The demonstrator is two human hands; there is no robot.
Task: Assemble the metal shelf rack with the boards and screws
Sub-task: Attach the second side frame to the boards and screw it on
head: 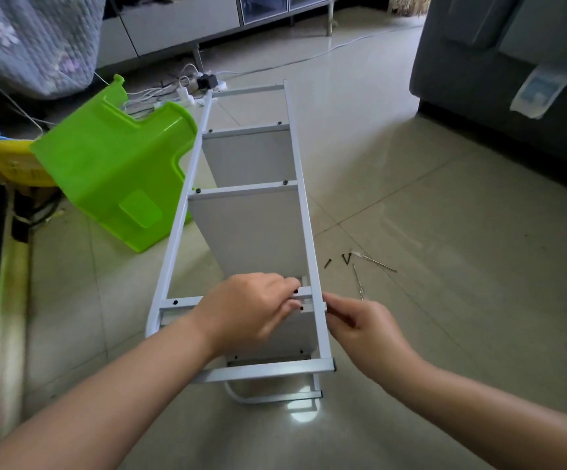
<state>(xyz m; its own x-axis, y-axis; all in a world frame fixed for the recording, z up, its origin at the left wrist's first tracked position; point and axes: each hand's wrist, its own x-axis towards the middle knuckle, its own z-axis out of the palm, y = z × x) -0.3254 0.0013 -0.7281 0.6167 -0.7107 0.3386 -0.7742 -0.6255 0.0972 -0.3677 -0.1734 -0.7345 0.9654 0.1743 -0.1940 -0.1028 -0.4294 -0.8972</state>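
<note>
- Our left hand (251,307) curls over the near crossbar (180,304), fingertips pinching by a screw hole.
- Our right hand (353,320) pinches something small at the rack (304,205)'s right rail; the rack's long axis runs away from us.
- Spare screws (338,260) lie on the floor (444,232), beyond and right, nearer our right hand.

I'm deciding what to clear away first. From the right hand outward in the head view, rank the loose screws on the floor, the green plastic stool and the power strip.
1. Loose screws: on the tiles just beyond the right hand, right of the rack.
2. Green plastic stool: tipped over left of the rack, across the frame.
3. Power strip: farthest, by the rack's far end.
</note>
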